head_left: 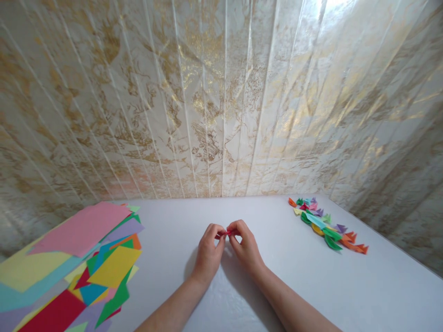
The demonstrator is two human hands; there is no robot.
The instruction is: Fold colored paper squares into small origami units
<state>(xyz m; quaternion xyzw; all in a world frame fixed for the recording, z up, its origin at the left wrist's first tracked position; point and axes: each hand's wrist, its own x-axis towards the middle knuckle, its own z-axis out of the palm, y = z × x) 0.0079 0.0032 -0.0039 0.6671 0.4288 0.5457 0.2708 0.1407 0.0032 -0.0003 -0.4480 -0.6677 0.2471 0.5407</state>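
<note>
Above the middle of the white table, my left hand and my right hand meet at the fingertips. Between them is a small piece of red paper, mostly covered by the fingers. Thumb and fingers of both hands are pinched on it, one hand at each side. Its folded shape is too small and hidden to make out. Both forearms reach in from the bottom edge, and the hands cast shadows on the tabletop.
Sheets and scraps of coloured paper lie in an overlapping pile on the left of the white table. Several small folded paper figures are grouped at the right. A gold-patterned, pleated curtain hangs behind the table's far edge.
</note>
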